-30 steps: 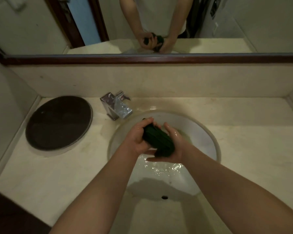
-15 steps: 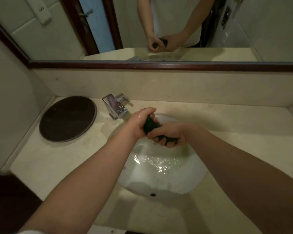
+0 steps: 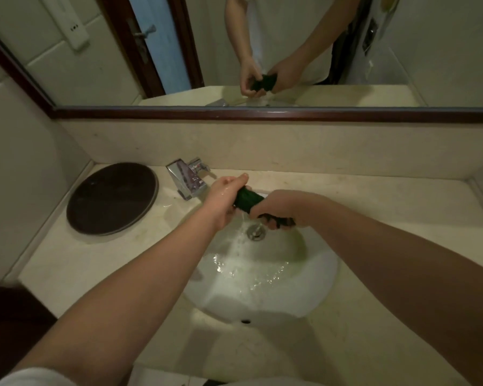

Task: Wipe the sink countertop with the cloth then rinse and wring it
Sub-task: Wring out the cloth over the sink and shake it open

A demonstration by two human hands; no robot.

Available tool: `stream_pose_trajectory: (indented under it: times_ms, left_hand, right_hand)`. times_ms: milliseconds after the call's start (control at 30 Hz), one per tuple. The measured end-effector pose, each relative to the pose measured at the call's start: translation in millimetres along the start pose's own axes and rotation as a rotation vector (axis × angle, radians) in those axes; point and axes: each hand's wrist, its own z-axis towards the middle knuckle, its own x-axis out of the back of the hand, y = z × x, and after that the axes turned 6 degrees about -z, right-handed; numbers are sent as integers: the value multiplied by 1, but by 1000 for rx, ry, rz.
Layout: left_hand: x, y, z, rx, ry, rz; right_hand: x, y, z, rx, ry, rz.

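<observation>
A dark green cloth [image 3: 247, 200], rolled into a tight twist, is held over the far part of the white sink basin [image 3: 313, 285]. My left hand [image 3: 223, 199] grips its left end and my right hand [image 3: 276, 208] grips its right end, with a dark bit of cloth showing under the right fingers. Water runs from the cloth down toward the metal drain [image 3: 255, 232]. Water pools and glints in the basin. The beige countertop [image 3: 101, 263] surrounds the sink.
A chrome faucet [image 3: 188, 179] stands just left of my left hand. A round dark tray [image 3: 110, 197] lies on the counter's left side. A mirror [image 3: 290, 51] with a dark frame runs along the back wall and reflects a person's hands and cloth.
The cloth has gone from bunched between both hands to a stretched twist. Both hands moved toward the basin's back, near the faucet, and water now streams from the cloth.
</observation>
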Motion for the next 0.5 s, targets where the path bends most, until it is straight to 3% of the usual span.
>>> stream_pose_trajectory:
  times_ms: [100, 233, 300, 400, 500]
  left_hand:
    - [16, 3, -11, -251, -101, 207]
    - [31, -1, -28, -840, -330, 963]
    - [30, 1, -26, -1131, -310, 1227]
    - [22, 9, -19, -1515, -295, 1225]
    - [17, 22, -15, -1617, -356, 1230]
  right_hand:
    - [13, 6, 0, 3, -155, 230]
    - [26, 2, -10, 50, -376, 337]
    - [26, -2, -17, 76, -455, 297]
    - [24, -8, -25, 99, -572, 263]
    - [22, -13, -31, 88, -561, 226]
